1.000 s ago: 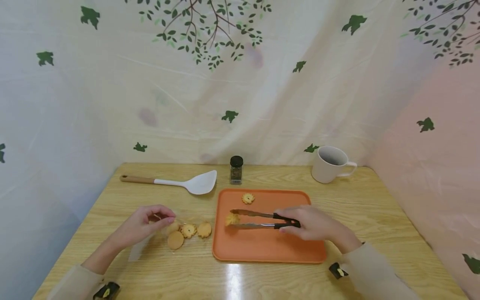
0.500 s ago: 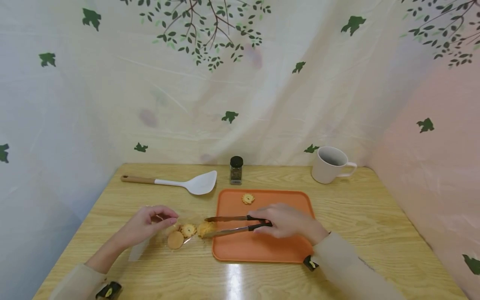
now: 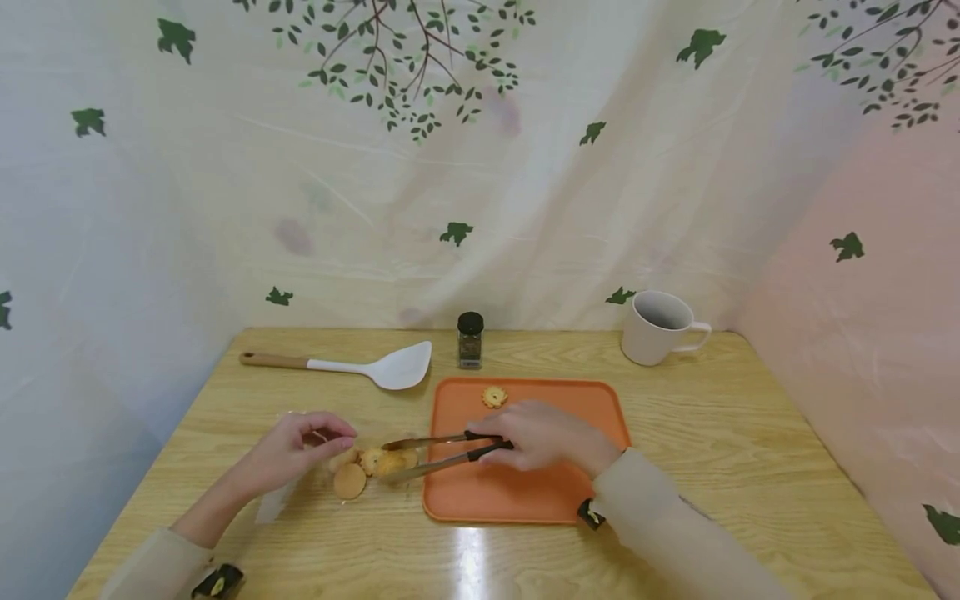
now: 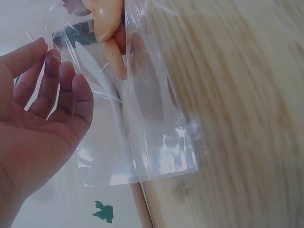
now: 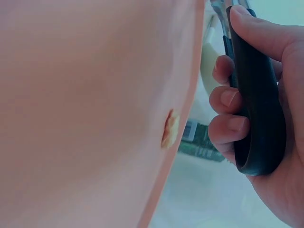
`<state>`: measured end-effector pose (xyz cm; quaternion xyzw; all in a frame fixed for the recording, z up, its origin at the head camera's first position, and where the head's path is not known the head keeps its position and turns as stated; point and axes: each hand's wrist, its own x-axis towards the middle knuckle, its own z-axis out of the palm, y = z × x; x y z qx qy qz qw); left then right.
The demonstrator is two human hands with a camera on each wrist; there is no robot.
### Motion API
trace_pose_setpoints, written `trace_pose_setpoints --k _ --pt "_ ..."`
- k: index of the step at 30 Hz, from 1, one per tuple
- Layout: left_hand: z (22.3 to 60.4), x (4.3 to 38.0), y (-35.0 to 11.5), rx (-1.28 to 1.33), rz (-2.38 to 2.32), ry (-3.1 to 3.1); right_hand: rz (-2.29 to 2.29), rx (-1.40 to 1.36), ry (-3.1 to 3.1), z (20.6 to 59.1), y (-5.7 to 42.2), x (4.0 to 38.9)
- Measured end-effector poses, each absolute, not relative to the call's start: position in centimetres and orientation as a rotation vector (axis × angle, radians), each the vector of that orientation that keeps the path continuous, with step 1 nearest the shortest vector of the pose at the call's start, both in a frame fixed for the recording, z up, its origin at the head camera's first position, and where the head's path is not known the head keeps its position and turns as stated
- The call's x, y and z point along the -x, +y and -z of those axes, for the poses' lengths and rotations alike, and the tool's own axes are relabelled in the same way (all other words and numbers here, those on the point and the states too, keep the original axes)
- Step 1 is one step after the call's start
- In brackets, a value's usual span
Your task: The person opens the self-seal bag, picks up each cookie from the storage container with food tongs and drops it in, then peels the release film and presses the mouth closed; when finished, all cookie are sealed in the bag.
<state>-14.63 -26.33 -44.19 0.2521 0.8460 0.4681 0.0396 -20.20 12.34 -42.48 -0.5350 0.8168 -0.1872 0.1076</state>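
Observation:
My left hand [image 3: 288,452] pinches the edge of a clear plastic bag [image 4: 152,147] between thumb and fingers, left of the orange tray. Several round, golden cookies [image 3: 350,482] lie inside the bag. My right hand [image 3: 536,435] grips the black handles of metal tongs [image 3: 446,463], reaching left over the tray's edge. Between the tongs' tips, at the bag's right end, is a golden cookie [image 3: 393,462], overlapping others in this view. The right wrist view shows thumb and fingers wrapped around the tongs' handle [image 5: 259,95].
One flower-shaped cookie [image 3: 494,397] lies near the back of the orange tray [image 3: 525,504]. Behind are a white spatula [image 3: 401,367] with a wooden handle, a black-capped spice jar [image 3: 470,340] and a white mug [image 3: 656,329]. A printed cloth [image 3: 465,192] borders the wooden table.
My right hand has moved left with the tongs, carrying a cookie from over the tray to the bag's right end. The left hand has stayed almost still at the bag.

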Motion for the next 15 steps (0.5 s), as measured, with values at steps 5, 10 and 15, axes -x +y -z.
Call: trace_pose_setpoints --k 5,10,15 --pt "44.4 14.8 -26.5 -0.735 -1.419 2.601 0.522 1.606 2.393 41.9 11.0 20.2" --pt "44.4 14.7 -26.7 -0.687 -1.381 2.618 0.502 1.635 2.411 41.6 10.0 20.2" --pt "44.2 14.6 -26.9 -0.674 -1.375 2.631 0.511 1.657 2.434 41.4 9.7 20.2"
